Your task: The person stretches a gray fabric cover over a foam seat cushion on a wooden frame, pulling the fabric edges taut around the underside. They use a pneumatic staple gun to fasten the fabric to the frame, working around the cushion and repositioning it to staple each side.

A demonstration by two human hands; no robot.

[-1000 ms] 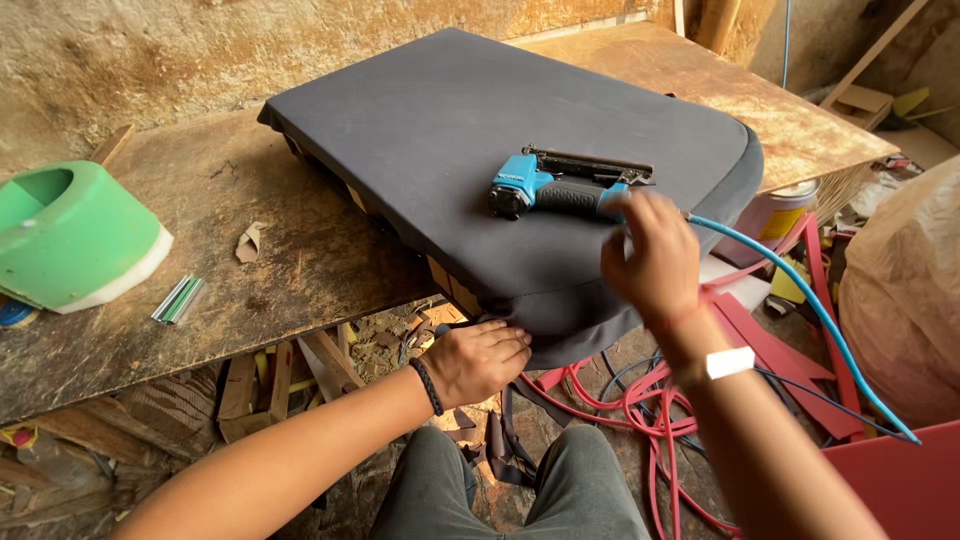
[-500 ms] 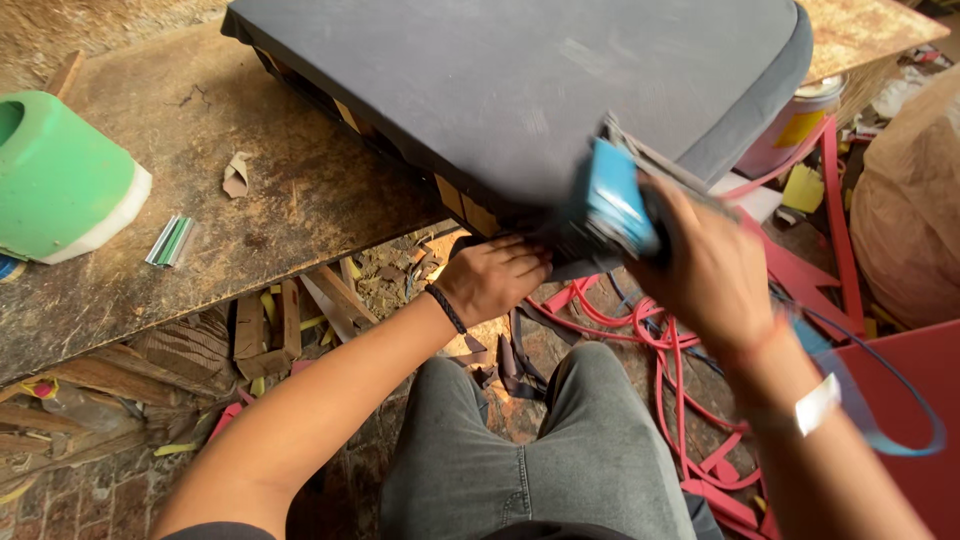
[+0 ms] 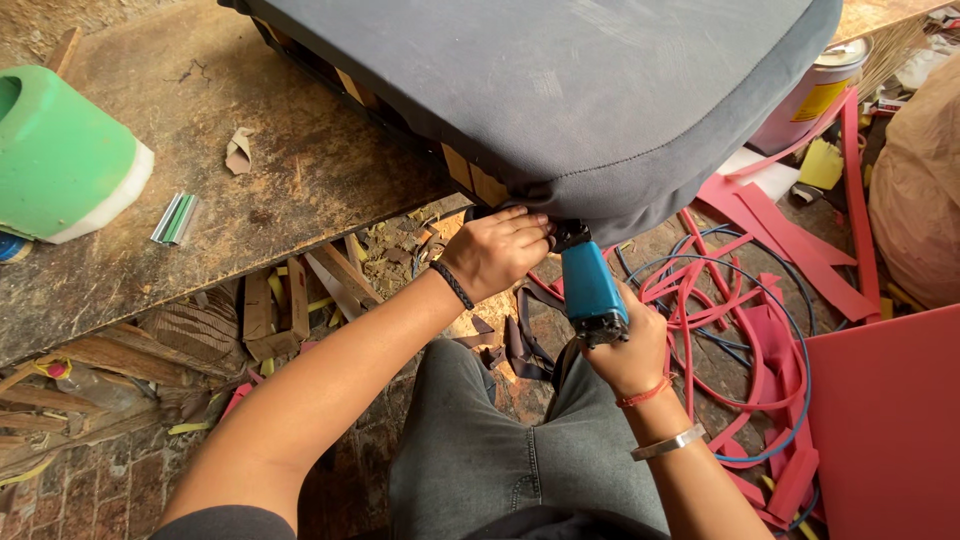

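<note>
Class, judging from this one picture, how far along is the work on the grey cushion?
Done: grey fabric already covers the cushion top smoothly. In hand: the left hand pinches the fabric at the underside edge while the right hand presses the blue staple gun there. Left: fastenings under the remaining edge cannot be seen, so cannot be judged.

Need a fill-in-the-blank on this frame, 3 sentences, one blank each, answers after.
1. The right hand holds a staple gun whose body is ____ in colour.
2. The left hand grips the edge of the ____ fabric on the cushion.
3. The green tub lies on the workbench to the ____ of the cushion.

Missing words: blue; grey; left
</note>
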